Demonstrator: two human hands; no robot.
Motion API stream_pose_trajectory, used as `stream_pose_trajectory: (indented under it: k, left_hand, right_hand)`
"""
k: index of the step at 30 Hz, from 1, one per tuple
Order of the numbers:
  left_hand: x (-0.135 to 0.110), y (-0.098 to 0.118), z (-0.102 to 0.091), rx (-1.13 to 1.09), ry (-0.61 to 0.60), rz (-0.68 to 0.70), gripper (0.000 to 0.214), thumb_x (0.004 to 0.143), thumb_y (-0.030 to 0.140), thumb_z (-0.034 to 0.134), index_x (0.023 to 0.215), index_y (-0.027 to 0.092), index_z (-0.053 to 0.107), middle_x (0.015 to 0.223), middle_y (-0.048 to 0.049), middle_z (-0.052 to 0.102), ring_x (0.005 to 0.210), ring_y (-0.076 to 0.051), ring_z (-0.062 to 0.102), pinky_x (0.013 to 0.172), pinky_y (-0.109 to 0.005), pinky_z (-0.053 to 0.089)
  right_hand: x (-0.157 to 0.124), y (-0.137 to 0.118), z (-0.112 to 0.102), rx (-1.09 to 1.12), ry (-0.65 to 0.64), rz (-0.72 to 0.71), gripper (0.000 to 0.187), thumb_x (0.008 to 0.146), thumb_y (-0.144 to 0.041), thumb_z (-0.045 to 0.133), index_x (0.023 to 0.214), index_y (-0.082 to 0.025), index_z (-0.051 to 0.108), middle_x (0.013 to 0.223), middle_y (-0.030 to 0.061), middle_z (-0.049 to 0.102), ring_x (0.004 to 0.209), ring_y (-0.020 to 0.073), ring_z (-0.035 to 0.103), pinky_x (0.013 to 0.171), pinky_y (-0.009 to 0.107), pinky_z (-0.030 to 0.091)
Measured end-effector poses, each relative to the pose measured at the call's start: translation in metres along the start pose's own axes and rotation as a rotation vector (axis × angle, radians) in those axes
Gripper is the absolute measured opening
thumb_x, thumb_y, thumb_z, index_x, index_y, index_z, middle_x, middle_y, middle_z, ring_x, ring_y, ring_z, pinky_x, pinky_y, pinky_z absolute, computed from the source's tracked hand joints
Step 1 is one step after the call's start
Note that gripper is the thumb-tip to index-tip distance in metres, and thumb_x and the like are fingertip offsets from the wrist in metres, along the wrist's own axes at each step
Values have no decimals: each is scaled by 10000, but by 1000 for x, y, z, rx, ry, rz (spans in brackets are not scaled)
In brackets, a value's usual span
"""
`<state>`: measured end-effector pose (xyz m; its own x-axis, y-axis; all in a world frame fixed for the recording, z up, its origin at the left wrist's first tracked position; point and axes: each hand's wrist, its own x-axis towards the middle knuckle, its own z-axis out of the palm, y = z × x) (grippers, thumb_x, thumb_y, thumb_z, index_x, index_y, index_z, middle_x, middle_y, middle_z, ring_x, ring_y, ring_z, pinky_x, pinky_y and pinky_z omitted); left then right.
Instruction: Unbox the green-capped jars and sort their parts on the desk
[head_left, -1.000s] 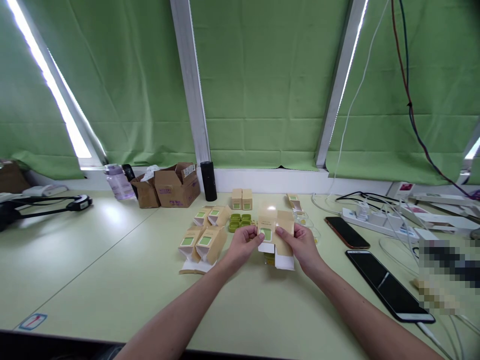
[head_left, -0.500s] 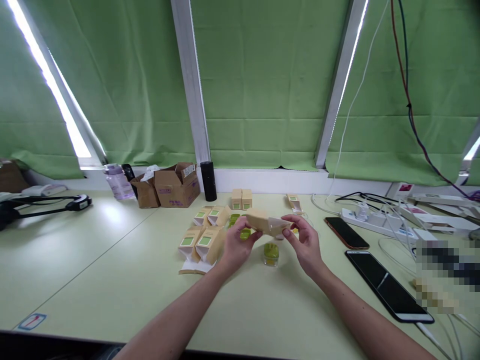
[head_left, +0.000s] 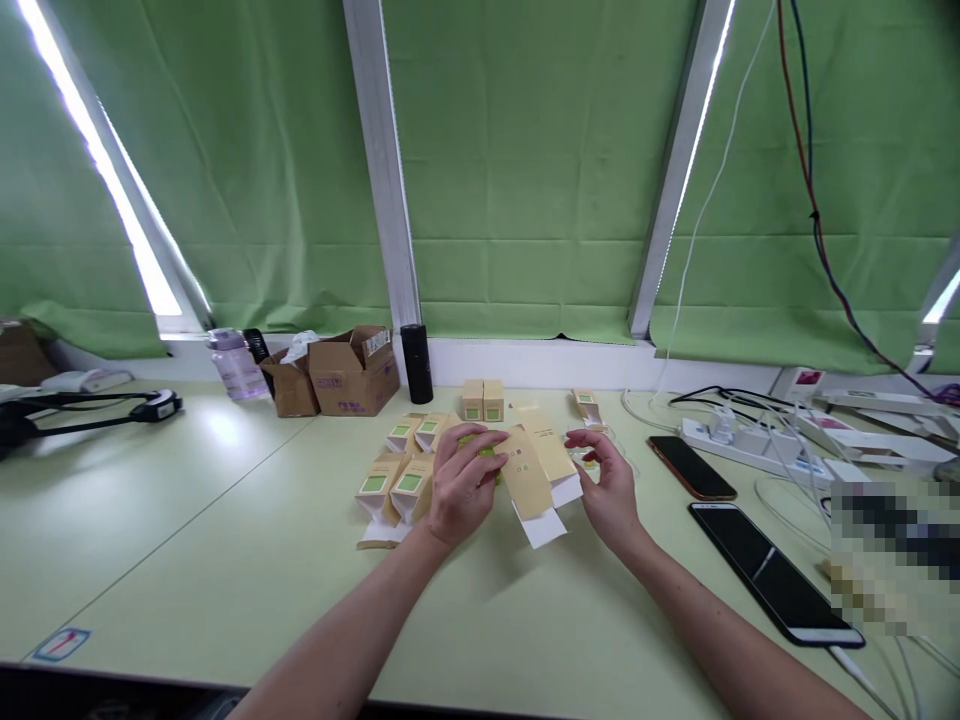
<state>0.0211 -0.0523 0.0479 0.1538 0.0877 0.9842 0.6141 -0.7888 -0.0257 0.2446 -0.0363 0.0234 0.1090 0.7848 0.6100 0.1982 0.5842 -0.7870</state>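
Note:
A small tan cardboard box (head_left: 525, 475), partly flattened with its white-lined flaps open toward me, is held above the table. My left hand (head_left: 463, 480) grips its left side, fingers over the printed face. My right hand (head_left: 606, 480) is at its right edge, the thumb and fingertips curled about the border by the white flap. Behind my left fingers, green-lidded jars (head_left: 480, 445) show only in part. Left of that hand stand several tan boxes with green labels (head_left: 394, 485), the front ones with open bottoms showing white.
Two closed tan boxes (head_left: 483, 400) stand at the back, another opened one (head_left: 586, 405) to their right. Phones (head_left: 772, 570), a power strip (head_left: 742, 440) and cables lie at right. A black tumbler (head_left: 417, 363), brown carton (head_left: 349, 375) and purple bottle (head_left: 238, 365) line the back left.
The box has been turned from lying sideways to a tilted upright pose, spreading its panels and flaps toward me. The jar in front of my hands is now hidden behind it.

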Motion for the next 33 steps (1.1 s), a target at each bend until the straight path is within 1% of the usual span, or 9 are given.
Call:
stream_pose_trajectory:
  k: [4, 7, 11, 16, 19, 22, 27, 30, 33]
  left_hand:
    - [-2, 4, 4, -95, 30, -161, 181, 898, 65, 666, 954, 231, 713, 1011, -60, 792, 1012, -238, 686, 864, -438, 583]
    - [-3, 8, 8, -202, 72, -483, 16, 900, 219, 725, 914, 214, 717, 908, -54, 756, 884, -213, 696, 803, -368, 576]
    - [-5, 5, 13, -419, 81, -918, 233, 831, 372, 805, 914, 184, 694, 847, -48, 725, 804, -188, 696, 748, -303, 563]
    - [-7, -2, 17, -574, 94, -1173, 414, 732, 486, 868, 879, 169, 645, 764, -18, 710, 625, -136, 651, 602, -245, 506]
    - [-7, -3, 18, -595, 42, -1250, 446, 721, 518, 868, 861, 163, 637, 702, 0, 691, 561, -120, 622, 555, -230, 468]
    - [-7, -2, 18, -630, 14, -1263, 468, 727, 544, 860, 873, 163, 631, 653, 14, 668, 549, -118, 609, 547, -225, 448]
    - [-8, -3, 21, -705, 6, -1248, 510, 821, 605, 765, 1053, 167, 647, 749, -23, 717, 684, -156, 673, 638, -255, 517]
    - [-6, -2, 21, -670, -7, -1233, 482, 847, 598, 739, 1055, 173, 646, 843, -62, 750, 810, -190, 710, 695, -277, 546]
    - [-6, -2, 20, -647, -19, -1220, 449, 840, 580, 748, 996, 171, 646, 832, -67, 747, 812, -190, 703, 677, -272, 537]
  right_hand:
    - [0, -2, 0, -19, -1, -12, 263, 868, -301, 645, 1128, -258, 660, 1167, 69, 700, 1090, 269, 630, 920, 439, 472]
    - [-3, -6, 1, -37, -12, -67, 230, 906, -321, 627, 1129, -261, 635, 1236, 84, 675, 1153, 279, 606, 982, 466, 471]
    - [-9, -11, 4, -89, -99, -151, 209, 961, -341, 589, 1156, -265, 593, 1326, 104, 637, 1249, 289, 566, 1053, 490, 440]
    - [-13, -14, 10, -193, -225, -106, 257, 969, -381, 584, 1207, -286, 598, 1185, 66, 694, 1112, 286, 619, 970, 460, 476]
    - [-12, -17, 12, -205, -274, -77, 212, 955, -387, 600, 1138, -291, 649, 1073, 37, 725, 985, 264, 638, 889, 418, 488]
    - [-8, -18, 15, -105, -293, -20, 185, 937, -428, 634, 995, -267, 705, 966, 33, 745, 872, 237, 649, 799, 375, 504]
    - [8, -8, 18, 117, -225, 205, 370, 851, -588, 707, 841, -218, 722, 742, 42, 729, 620, 193, 614, 607, 328, 509]
    - [35, 8, 17, 7, -177, 235, 441, 823, -634, 689, 837, -195, 735, 721, 57, 737, 584, 186, 603, 571, 318, 494]
    - [75, 31, 18, -185, -115, 251, 448, 804, -620, 647, 808, -185, 751, 721, 64, 736, 647, 205, 628, 592, 308, 470]
